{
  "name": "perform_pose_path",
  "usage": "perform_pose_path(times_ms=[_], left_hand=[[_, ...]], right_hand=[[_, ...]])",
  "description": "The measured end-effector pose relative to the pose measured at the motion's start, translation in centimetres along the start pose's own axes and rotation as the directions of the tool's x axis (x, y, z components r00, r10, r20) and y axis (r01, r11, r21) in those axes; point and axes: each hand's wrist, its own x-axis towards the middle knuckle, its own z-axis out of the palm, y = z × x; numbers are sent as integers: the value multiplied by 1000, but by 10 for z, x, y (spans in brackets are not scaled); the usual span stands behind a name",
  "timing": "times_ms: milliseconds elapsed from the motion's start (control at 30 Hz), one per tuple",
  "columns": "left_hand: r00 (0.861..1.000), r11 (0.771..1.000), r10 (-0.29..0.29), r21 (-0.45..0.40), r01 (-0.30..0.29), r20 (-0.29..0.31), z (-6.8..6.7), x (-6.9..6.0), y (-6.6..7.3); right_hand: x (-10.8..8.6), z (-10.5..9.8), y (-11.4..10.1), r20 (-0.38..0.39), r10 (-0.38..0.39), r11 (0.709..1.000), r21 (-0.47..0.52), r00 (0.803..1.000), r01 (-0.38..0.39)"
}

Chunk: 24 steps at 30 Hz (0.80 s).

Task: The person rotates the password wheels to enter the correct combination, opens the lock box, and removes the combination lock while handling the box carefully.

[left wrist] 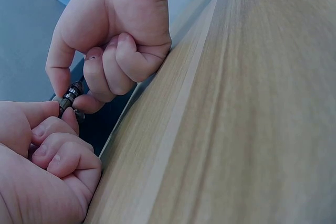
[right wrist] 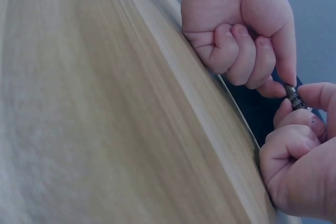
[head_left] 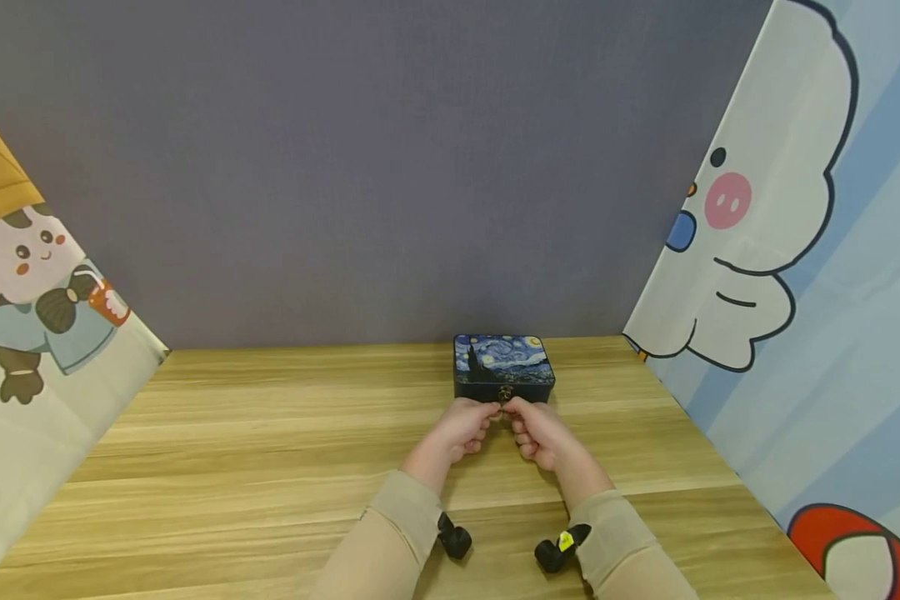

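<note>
A dark box point(head_left: 504, 357) with a swirling blue night-sky picture on its closed lid lies flat near the table's back edge. At the middle of its front hangs a brass-coloured clasp point(head_left: 506, 392). My left hand point(head_left: 461, 427) pinches one end of a small dark metal piece with ridged rings point(left wrist: 69, 97) between thumb and forefinger, the other fingers curled in. From the other side, my right hand point(head_left: 538, 432) pinches the same piece point(right wrist: 294, 97) with its thumb and forefinger. The fingertips nearly meet and partly hide the piece.
The wood-grain table point(head_left: 270, 467) extends to both sides and in front of the box. Behind it stands a grey panel point(head_left: 345, 167). Cartoon-printed sheets flank the table at left point(head_left: 52, 350) and right point(head_left: 780, 333). Each wrist bears a small black device.
</note>
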Motion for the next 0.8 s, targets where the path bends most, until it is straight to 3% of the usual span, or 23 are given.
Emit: perform_pose_path(times_ms=[800], left_hand=[[1000,1000,-1,-2,1,-10,1,0,0]], right_hand=[[-1,-1,1,3,-2,1000,-16,1000,2]])
